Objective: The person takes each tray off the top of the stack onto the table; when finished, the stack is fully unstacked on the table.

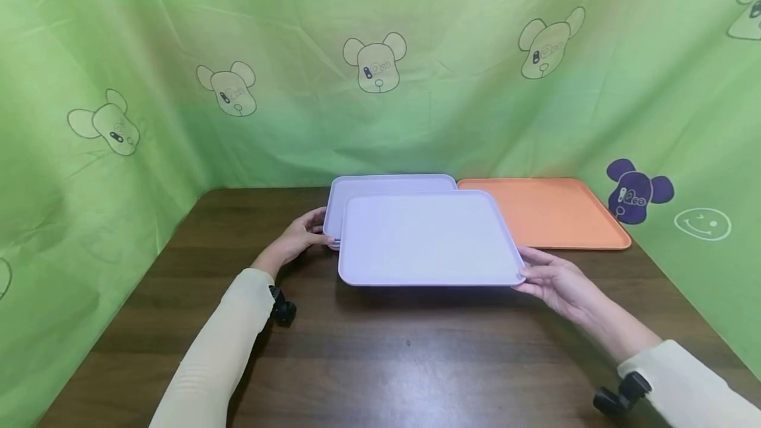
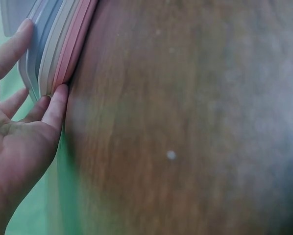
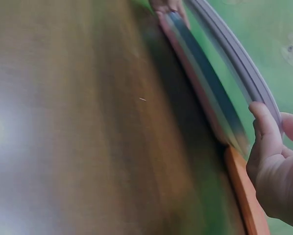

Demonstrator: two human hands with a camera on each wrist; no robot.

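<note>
My right hand (image 1: pixel 561 286) pinches the near right corner of a lavender tray (image 1: pixel 431 240) with thumb and fingers. That tray is raised over the table, overlapping a stack of trays (image 1: pixel 392 183) behind it in the head view. At the stack's left side, my left hand (image 1: pixel 295 238) touches the edges with its thumb and fairly straight fingers. The left wrist view shows blue, cream and pink rims in layers, with a fingertip against the pink tray (image 2: pixel 74 49) at the bottom. In the right wrist view, the lifted tray's rim (image 3: pixel 239 58) stands apart from the stack.
An orange tray (image 1: pixel 547 213) lies flat to the right of the stack. All of this is on a dark brown wooden table (image 1: pixel 410 375). A green curtain (image 1: pixel 297 131) with printed bear heads surrounds the table's back and sides.
</note>
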